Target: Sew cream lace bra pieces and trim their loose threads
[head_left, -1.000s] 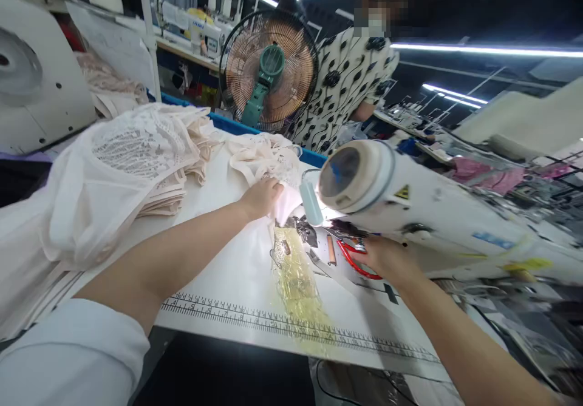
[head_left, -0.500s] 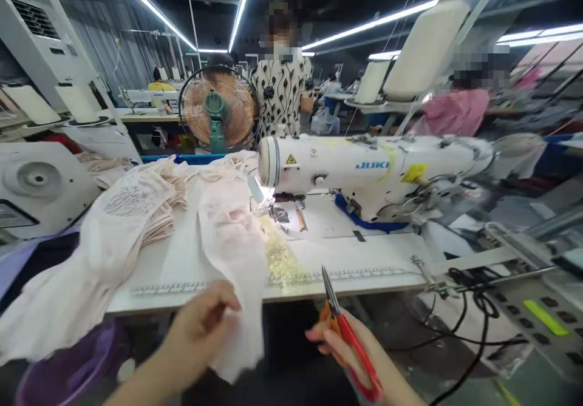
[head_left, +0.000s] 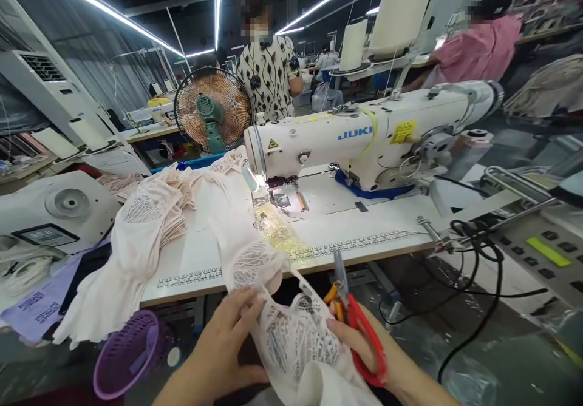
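A pale pink lace garment [head_left: 291, 333] trails from the white sewing table [head_left: 346, 236] down over its front edge into my lap. My left hand [head_left: 228, 345] pinches the garment at its left edge, fingers closed on the lace. My right hand [head_left: 368, 345] grips red-handled scissors [head_left: 353, 315], blades pointing up, and its fingers also touch the garment's right side. A white JUKI sewing machine [head_left: 364, 139] stands on the table behind, its needle lamp lit.
A pile of pink lace pieces [head_left: 146, 224] covers the table's left part. A purple basket [head_left: 127, 351] sits on the floor at lower left. Black cables [head_left: 473, 278] hang at the right. A fan [head_left: 213, 110] and a person in a patterned top [head_left: 268, 72] stand behind.
I leaned back from the machine. Both hands came down below the table edge, the left pulling the garment from under the needle toward me, the right bringing the scissors beside it.
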`<action>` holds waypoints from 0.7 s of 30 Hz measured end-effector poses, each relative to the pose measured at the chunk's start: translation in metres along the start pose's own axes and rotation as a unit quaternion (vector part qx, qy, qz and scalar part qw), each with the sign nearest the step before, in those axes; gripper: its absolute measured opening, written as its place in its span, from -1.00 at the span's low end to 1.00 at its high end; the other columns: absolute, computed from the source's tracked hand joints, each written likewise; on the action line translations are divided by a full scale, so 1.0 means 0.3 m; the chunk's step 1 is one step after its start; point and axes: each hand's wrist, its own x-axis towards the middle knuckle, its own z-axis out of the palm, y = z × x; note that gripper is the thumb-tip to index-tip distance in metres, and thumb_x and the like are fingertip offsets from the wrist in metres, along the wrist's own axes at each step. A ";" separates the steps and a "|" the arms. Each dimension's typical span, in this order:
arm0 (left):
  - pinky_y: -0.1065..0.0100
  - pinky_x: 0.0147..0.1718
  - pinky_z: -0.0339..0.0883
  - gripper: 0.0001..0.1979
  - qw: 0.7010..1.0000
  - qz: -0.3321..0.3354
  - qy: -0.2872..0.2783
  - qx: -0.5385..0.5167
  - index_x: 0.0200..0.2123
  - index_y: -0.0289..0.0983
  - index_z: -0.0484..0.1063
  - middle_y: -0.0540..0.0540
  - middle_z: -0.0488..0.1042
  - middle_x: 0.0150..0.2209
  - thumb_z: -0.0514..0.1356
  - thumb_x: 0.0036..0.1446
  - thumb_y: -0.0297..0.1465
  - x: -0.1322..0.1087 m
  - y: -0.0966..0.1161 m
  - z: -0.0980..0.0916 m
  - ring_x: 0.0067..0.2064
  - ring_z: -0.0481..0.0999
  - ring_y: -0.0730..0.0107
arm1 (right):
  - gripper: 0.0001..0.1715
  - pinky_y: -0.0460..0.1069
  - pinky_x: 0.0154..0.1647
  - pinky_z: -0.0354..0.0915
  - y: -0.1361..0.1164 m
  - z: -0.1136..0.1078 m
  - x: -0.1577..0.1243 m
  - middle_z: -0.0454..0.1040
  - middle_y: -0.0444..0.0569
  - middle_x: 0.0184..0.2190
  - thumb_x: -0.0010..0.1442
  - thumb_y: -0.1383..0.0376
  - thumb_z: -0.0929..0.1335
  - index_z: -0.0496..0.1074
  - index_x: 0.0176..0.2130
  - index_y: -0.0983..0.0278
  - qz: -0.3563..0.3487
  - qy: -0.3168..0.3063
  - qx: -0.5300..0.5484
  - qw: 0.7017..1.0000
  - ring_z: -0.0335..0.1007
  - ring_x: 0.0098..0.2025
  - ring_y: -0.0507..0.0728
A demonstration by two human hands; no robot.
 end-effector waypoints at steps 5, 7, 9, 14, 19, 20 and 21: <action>-0.02 0.08 0.18 -0.37 0.979 -0.007 -0.028 0.201 0.21 -0.22 0.10 -0.24 0.28 0.14 0.17 0.04 -0.45 0.061 -0.078 0.020 0.13 0.27 -0.01 | -0.53 0.01 -0.33 0.24 0.038 -0.035 -0.015 0.34 -0.12 -0.49 -0.22 0.04 0.50 0.34 -0.42 0.26 0.077 0.019 0.122 0.989 0.29 -0.41 0.09; 0.04 -0.03 0.28 -0.47 0.974 -0.024 0.033 0.224 0.15 -0.26 0.19 -0.26 0.38 0.02 0.06 0.07 -0.53 0.093 -0.095 0.040 -0.01 0.39 0.05 | -0.55 0.01 -0.32 0.25 0.052 -0.046 -0.027 0.36 -0.11 -0.46 -0.18 0.05 0.49 0.34 -0.39 0.27 0.068 -0.035 0.088 0.993 0.30 -0.39 0.09; 0.07 -0.13 0.34 -0.53 0.971 -0.029 0.077 0.223 0.09 -0.29 0.27 -0.27 0.43 -0.07 0.04 0.06 -0.54 0.122 -0.106 0.053 -0.10 0.42 0.07 | -0.61 0.01 -0.30 0.25 0.064 -0.053 -0.040 0.38 -0.10 -0.42 -0.07 0.06 0.44 0.32 -0.36 0.27 0.060 -0.083 0.021 0.995 0.31 -0.36 0.09; 0.03 -0.15 0.33 -0.58 0.983 -0.065 0.100 0.139 0.01 -0.36 0.36 -0.30 0.44 -0.12 0.03 0.03 -0.53 0.156 -0.089 0.027 -0.11 0.41 0.03 | -0.70 -0.03 -0.39 0.27 0.052 -0.045 -0.036 0.36 -0.15 -0.48 0.03 0.11 0.38 0.24 -0.40 0.23 0.020 -0.061 -0.121 0.991 0.27 -0.43 0.06; 0.08 -0.06 0.30 -0.65 0.935 -0.213 0.083 -0.272 0.00 -0.21 0.39 -0.20 0.45 -0.05 0.08 0.13 -0.33 0.122 0.015 -0.061 -0.02 0.40 0.09 | -0.73 0.01 -0.33 0.34 -0.025 -0.035 0.016 0.42 -0.08 -0.40 0.06 0.15 0.36 0.30 -0.23 0.19 -0.056 0.028 -0.169 0.984 0.38 -0.33 0.15; 0.10 -0.08 0.32 -0.66 0.891 -0.245 0.060 -0.379 -0.04 -0.20 0.43 -0.18 0.47 -0.08 0.12 0.12 -0.27 0.110 0.037 -0.069 -0.04 0.42 0.08 | -0.72 0.03 -0.32 0.34 -0.039 -0.032 0.027 0.42 -0.06 -0.38 0.05 0.17 0.36 0.30 -0.22 0.18 -0.073 0.042 -0.175 0.981 0.39 -0.33 0.16; 0.11 -0.11 0.34 -0.67 0.836 -0.272 0.039 -0.475 -0.11 -0.21 0.48 -0.18 0.50 -0.12 0.16 0.08 -0.21 0.099 0.057 -0.071 -0.07 0.44 0.07 | -0.73 0.04 -0.34 0.34 -0.050 -0.026 0.037 0.43 -0.04 -0.37 0.04 0.17 0.37 0.30 -0.23 0.17 -0.085 0.050 -0.176 0.979 0.39 -0.36 0.17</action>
